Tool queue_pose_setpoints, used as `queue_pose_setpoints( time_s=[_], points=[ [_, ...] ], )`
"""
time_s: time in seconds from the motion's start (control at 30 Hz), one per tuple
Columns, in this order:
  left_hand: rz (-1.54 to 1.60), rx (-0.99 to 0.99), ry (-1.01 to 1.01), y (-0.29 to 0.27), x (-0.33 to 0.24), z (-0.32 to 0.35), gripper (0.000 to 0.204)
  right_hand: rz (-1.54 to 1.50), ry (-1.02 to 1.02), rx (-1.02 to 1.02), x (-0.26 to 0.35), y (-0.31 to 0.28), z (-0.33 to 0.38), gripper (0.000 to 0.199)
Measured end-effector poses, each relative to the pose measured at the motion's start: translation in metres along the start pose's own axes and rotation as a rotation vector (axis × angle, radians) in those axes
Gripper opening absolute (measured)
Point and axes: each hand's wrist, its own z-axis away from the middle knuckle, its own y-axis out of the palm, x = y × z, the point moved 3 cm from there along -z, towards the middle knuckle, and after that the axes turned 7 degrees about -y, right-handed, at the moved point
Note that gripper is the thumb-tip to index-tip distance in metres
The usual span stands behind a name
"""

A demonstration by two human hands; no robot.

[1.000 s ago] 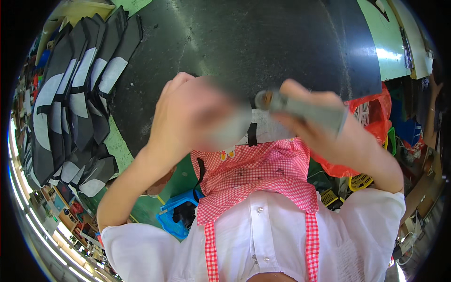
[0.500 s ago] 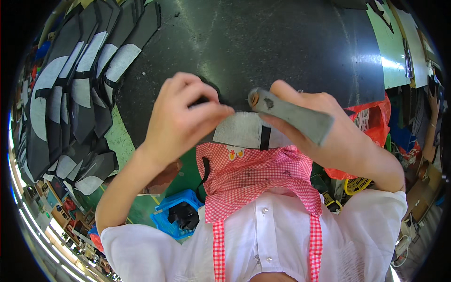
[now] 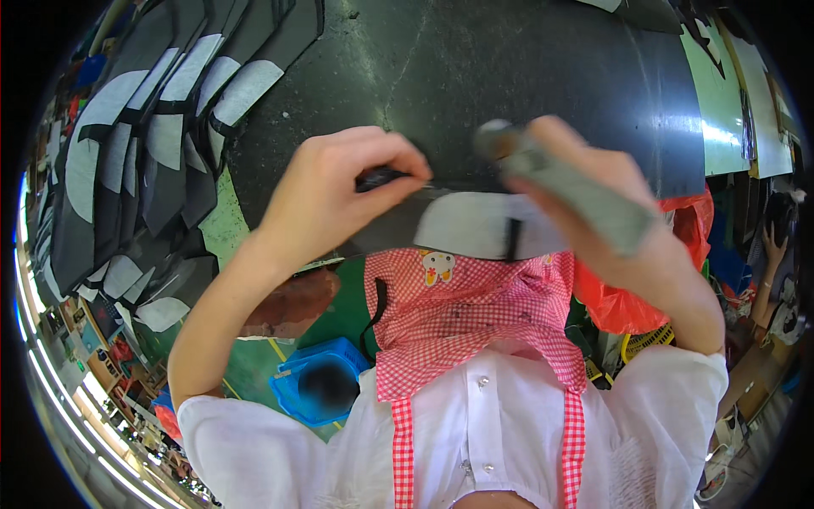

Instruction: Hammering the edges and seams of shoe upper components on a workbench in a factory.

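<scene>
My left hand [image 3: 339, 182] is closed in a pinch at the far edge of a black sheet piece [image 3: 386, 222]. A black bit shows inside the curl of its fingers, too hidden to make out. The piece lies at the table's near edge and bears a whitish patch [image 3: 465, 225] with a short black strip [image 3: 513, 239] across it. To the right, my right hand [image 3: 606, 182] is wrapped round a grey metal hammer [image 3: 585, 191], blurred by motion. Its narrow, rounded end is above the far edge of the piece, and its broad end reaches back over my wrist.
The dark tabletop [image 3: 381, 76] stretches ahead. Stacks of black pieces with whitish patches [image 3: 174, 140] fan out at the left. A red plastic bag [image 3: 627, 305] hangs at the right edge. Below stand a blue basket [image 3: 292, 386] and a yellow basket [image 3: 644, 339]. Another person's hand [image 3: 773, 250] shows far right.
The black piece and its whitish patch have moved right and turned slightly. My right hand has shifted right with the hammer, while my left hand keeps its pinch slightly farther right.
</scene>
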Motion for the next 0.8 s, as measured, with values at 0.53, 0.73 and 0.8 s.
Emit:
queue_pose_setpoints(
  time_s=[0.53,0.73,0.8],
  points=[
    [-0.412,-0.194,0.538,0.050,-0.043,-0.038,0.028,-0.055,0.319,0.273,-0.005,-0.015,0.054,0.014],
    [-0.500,-0.235,0.631,0.048,-0.034,-0.029,0.028,-0.047,0.167,0.065,-0.005,-0.017,0.044,0.019],
    [-0.438,-0.199,0.539,0.043,-0.035,-0.034,0.027,-0.088,0.276,0.157,-0.006,-0.006,0.044,0.014]
  ],
)
